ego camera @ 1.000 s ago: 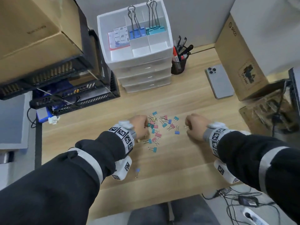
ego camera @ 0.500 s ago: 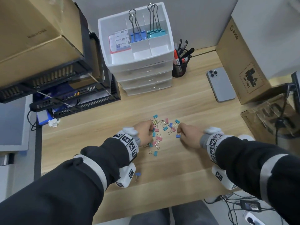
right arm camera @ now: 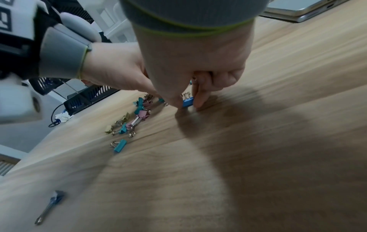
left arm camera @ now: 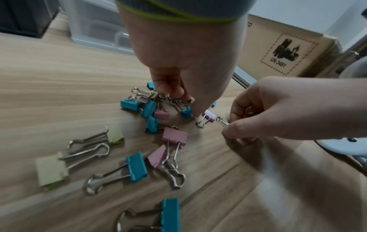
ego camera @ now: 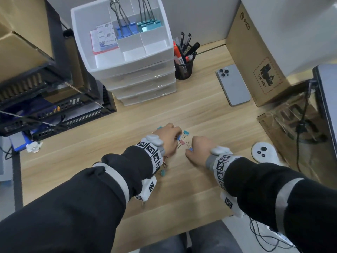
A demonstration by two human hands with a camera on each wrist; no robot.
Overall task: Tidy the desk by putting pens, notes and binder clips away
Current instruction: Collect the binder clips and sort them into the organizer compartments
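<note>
Now my right grip (right arm camera: 189,100) pinches a blue clip (right arm camera: 187,102) upright on the surface (ego camera: 182,110); left grip (left arm camera: 178,100) clutches clips (left arm camera: 158,109), heap just left.

A light wood-grain desk (ego camera: 191,110) is seen under even indoor light. A pale grey wall (ego camera: 200,17) is seen at 12 o'clock. A white drawer unit (ego camera: 144,83) is placed at 12 o'clock, and black mesh trays (ego camera: 60,115) with cardboard boxes (ego camera: 20,39) stacked above are set at 10 o'clock. A cardboard carton (ego camera: 255,57) is stood at 2 o'clock. Grey floor with cables (ego camera: 262,238) is visible at 5 o'clock.
</note>
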